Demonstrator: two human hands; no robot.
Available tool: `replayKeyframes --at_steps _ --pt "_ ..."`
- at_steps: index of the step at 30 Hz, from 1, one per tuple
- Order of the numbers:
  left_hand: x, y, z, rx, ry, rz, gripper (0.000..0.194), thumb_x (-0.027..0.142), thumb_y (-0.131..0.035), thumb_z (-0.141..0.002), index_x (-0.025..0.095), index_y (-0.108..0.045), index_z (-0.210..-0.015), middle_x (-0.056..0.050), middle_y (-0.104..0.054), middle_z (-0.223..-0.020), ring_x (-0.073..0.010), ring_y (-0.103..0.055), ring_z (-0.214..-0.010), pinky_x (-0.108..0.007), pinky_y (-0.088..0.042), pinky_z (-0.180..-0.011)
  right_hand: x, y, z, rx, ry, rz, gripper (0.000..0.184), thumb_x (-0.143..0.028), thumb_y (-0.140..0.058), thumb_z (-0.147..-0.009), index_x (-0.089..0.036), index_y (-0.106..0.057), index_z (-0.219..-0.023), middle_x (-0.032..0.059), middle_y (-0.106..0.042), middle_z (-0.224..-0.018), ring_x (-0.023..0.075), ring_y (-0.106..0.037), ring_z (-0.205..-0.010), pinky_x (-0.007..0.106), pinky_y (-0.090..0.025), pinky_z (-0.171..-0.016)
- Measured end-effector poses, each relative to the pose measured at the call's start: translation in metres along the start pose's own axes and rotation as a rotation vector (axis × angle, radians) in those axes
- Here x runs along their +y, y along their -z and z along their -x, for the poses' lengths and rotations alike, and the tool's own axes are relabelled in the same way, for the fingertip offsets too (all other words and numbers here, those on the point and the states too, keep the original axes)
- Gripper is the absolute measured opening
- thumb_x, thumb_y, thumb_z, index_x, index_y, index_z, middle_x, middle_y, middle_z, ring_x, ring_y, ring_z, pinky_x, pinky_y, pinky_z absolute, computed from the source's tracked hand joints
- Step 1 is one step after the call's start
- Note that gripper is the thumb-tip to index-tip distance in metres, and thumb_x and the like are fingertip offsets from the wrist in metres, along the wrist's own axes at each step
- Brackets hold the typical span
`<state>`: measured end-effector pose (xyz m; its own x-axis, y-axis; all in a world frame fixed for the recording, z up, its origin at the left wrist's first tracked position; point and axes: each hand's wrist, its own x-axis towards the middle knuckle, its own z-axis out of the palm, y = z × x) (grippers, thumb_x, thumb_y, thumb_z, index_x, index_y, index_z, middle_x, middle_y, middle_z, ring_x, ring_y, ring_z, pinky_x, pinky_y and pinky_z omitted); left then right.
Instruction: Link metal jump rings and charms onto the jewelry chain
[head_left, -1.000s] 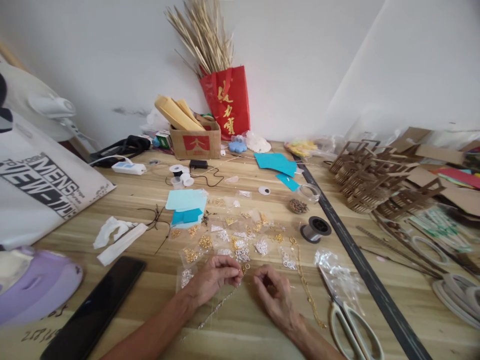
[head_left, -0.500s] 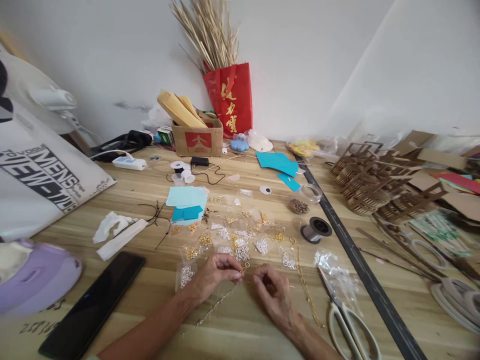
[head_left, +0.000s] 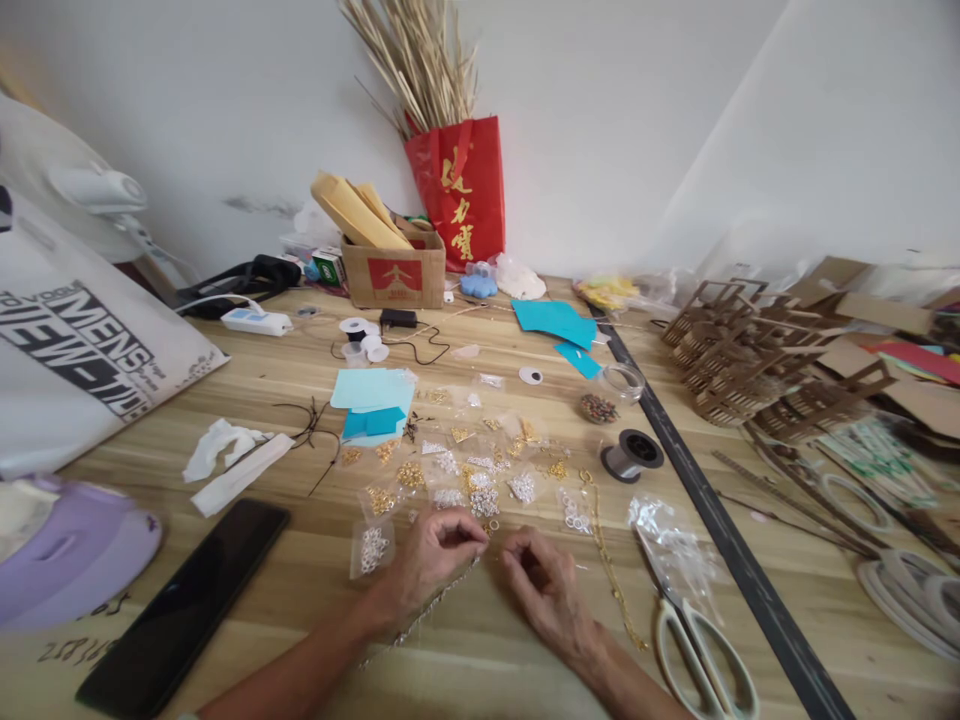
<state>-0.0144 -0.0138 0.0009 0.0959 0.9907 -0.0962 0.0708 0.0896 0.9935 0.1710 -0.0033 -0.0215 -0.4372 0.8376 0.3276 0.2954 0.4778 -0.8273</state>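
Note:
My left hand (head_left: 435,550) pinches the upper end of a thin silver-coloured chain (head_left: 424,612) between thumb and forefinger. From there the chain slants down to the left beside my left forearm. A small ring (head_left: 493,525) shows just past the fingertips. My right hand (head_left: 546,590) is a short gap to the right, thumb and fingers curled together; whatever they hold, if anything, is too small to make out. Beyond both hands lie small clear bags of silver-coloured findings (head_left: 484,500) and gold-coloured findings (head_left: 410,476). A gold-coloured chain (head_left: 611,570) lies right of my right hand.
Scissors (head_left: 694,640) and a crumpled clear bag (head_left: 675,540) lie at the right, below a wire spool (head_left: 632,456). A black phone (head_left: 187,600) and white strips (head_left: 244,472) are at the left. Woven baskets (head_left: 750,360) stand far right; a cardboard box (head_left: 394,275) stands behind.
My left fingers have closed over the chain's upper end, and its lower part has shifted down and left toward my forearm. My right hand has edged slightly left.

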Motion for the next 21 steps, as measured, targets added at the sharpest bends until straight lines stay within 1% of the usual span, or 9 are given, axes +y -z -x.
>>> replayKeyframes --at_steps 4,10,15,21 --pt "0.002 -0.001 0.001 -0.002 -0.015 -0.029 0.004 0.016 -0.068 -0.07 0.015 -0.071 -0.068 -0.004 -0.07 -0.073 -0.0167 -0.062 -0.072 -0.026 -0.049 -0.069 0.0 -0.001 0.0 -0.008 0.02 -0.012 0.015 -0.021 -0.05 -0.093 -0.019 -0.055 -0.079 -0.0017 -0.056 -0.065 0.0115 -0.048 -0.055 0.02 -0.036 -0.05" --pt "-0.006 -0.003 0.0 0.003 -0.014 -0.026 0.005 0.018 -0.068 -0.07 0.015 -0.07 -0.067 -0.004 -0.069 -0.07 -0.0164 -0.061 -0.068 -0.026 -0.047 -0.065 -0.001 -0.002 -0.001 -0.004 0.04 -0.027 0.014 -0.02 -0.05 -0.093 -0.02 -0.054 -0.079 -0.0023 -0.055 -0.064 0.0109 -0.047 -0.053 0.02 -0.036 -0.05" --pt "-0.008 -0.004 0.001 0.033 0.019 0.006 0.005 0.019 -0.07 -0.069 0.015 -0.07 -0.069 -0.005 -0.07 -0.071 -0.0166 -0.062 -0.069 -0.026 -0.048 -0.066 -0.002 -0.001 -0.001 -0.027 0.029 -0.037 0.013 -0.02 -0.05 -0.093 -0.02 -0.055 -0.081 -0.0016 -0.056 -0.066 0.0112 -0.048 -0.055 0.021 -0.036 -0.051" --pt "-0.006 -0.004 0.001 0.055 -0.012 0.027 0.006 0.02 -0.071 -0.067 0.015 -0.07 -0.066 -0.006 -0.071 -0.072 -0.0178 -0.064 -0.071 -0.027 -0.05 -0.069 -0.003 -0.001 -0.002 -0.011 0.046 -0.041 0.014 -0.019 -0.05 -0.093 -0.02 -0.053 -0.079 -0.0023 -0.054 -0.065 0.0109 -0.046 -0.054 0.021 -0.036 -0.05"
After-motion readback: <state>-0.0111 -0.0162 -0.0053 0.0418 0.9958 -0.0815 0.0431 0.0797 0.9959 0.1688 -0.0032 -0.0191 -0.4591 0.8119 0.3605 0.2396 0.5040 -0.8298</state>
